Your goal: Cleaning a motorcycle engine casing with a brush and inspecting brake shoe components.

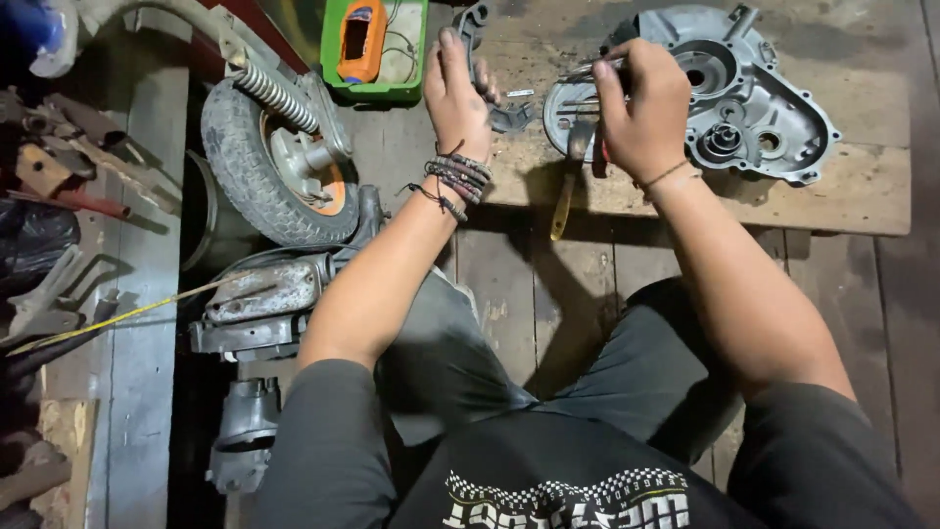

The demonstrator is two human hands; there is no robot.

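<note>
1. Left hand (456, 93): fingers curled round a dark curved metal part (474, 29), gripping it above the wooden board (842, 196). Braided bracelets (458, 176) on wrist.
2. Right hand (641, 108): fingers pressed together, pinching thin metal rods (586, 71) at the fingertips. Thin band on wrist.
3. Round grey metal plate (560, 110) directly under the right hand, on the board, partly hidden by the fingers.
4. Grey cast engine cover (759, 93) just right of the right hand, lying flat on the board, bores and bearing seats facing up.
5. Wrench (513, 118) on the board between the hands, jaw end near the left hand.
6. Yellow-handled tool (562, 201) hanging over the board's near edge, below the right hand.
7. Green tray (416, 59) with orange device (360, 41) beyond the left hand.
8. Small tyred wheel (264, 162) with coil spring (274, 96) left of the left arm, on the floor.
</note>
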